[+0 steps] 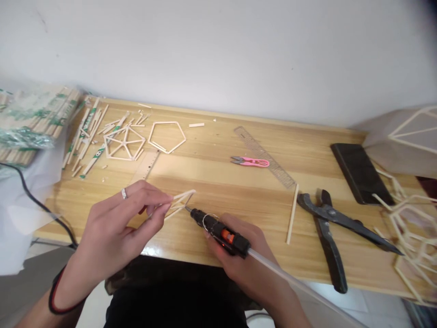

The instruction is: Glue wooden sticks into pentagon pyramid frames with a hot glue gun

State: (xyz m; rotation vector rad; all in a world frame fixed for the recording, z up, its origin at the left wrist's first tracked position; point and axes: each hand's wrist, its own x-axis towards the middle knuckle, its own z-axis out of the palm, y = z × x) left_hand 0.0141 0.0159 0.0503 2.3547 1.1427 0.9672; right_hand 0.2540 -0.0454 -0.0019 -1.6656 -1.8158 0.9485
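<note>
Between thumb and fingers, my left hand [126, 225] pinches a small frame of thin wooden sticks [184, 195], raised above the table. My right hand [244, 255] is wrapped round a black hot glue gun [218, 230] with an orange part and a clear glue stick running out of its back. The gun's nozzle points left, at or very near a corner of the stick frame; whether it touches I cannot tell. Behind my hands lie a pentagon of sticks [167, 122] and a spoked stick wheel [124, 143].
Pink thread snips [251, 161] lie by a clear ruler [262, 155]. To the right are a loose stick [292, 214], black shears [327, 214], a phone [362, 173] and a stick structure [413, 228]. Packed chopsticks [37, 114] and a cable [41, 200] are left.
</note>
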